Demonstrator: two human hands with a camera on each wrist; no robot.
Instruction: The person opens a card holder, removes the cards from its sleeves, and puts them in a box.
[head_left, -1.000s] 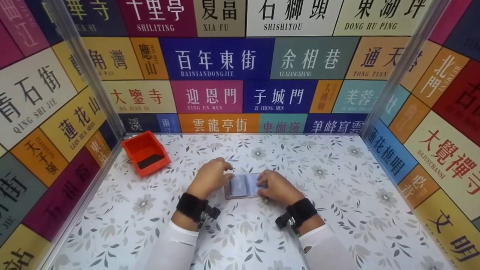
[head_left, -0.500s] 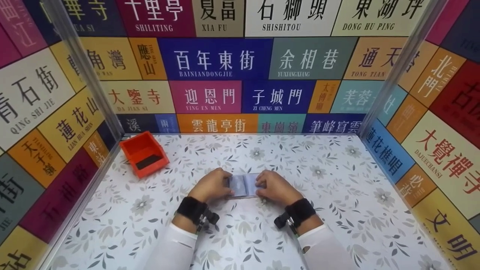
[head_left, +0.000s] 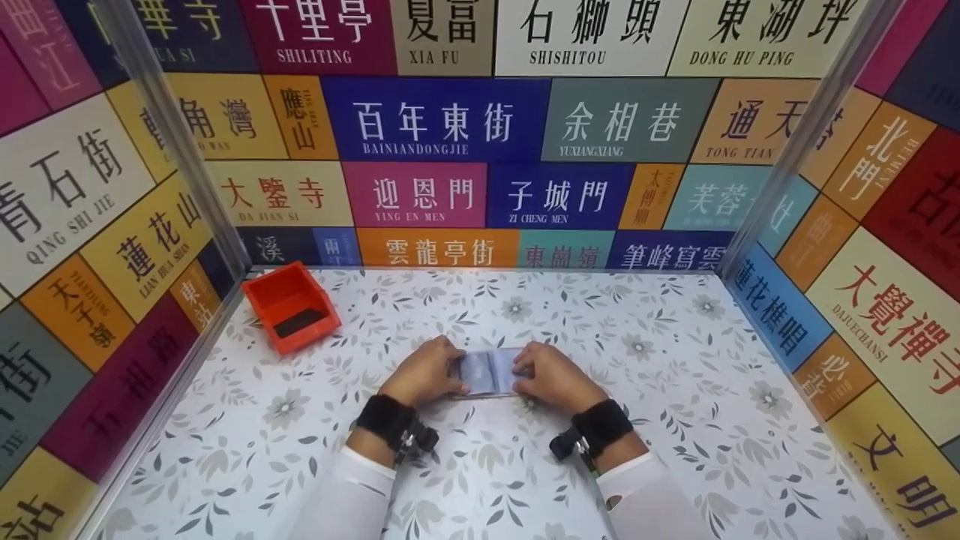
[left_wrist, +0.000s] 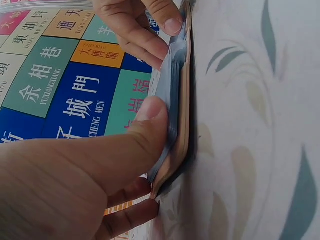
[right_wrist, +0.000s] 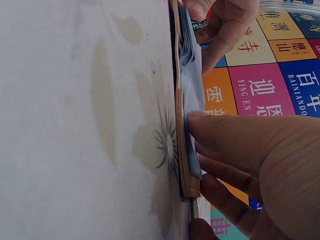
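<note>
A small card holder point(head_left: 486, 373) lies spread apart on the table, with bluish clear plastic sleeves point(left_wrist: 174, 95) inside a brown cover point(right_wrist: 183, 145). My left hand point(head_left: 426, 373) grips its left side, the thumb pressing on the sleeves and the other fingers around the edge. On the opposite side my right hand point(head_left: 556, 377) holds it the same way, its thumb point(right_wrist: 220, 131) flat on the top sleeve. Both wrist views show the sleeves stacked in layers above the cover. Part of each end is hidden under the fingers.
At the back left stands an orange-red bin point(head_left: 292, 307) with a dark patch on its front wall. The white table point(head_left: 637, 450) has a leaf and flower pattern. Walls of colourful sign panels point(head_left: 435, 120) enclose it at the back and both sides.
My left hand, spread above the holder's left side a second ago, has come down and taken hold of that edge. The right hand has kept its grip almost unmoved.
</note>
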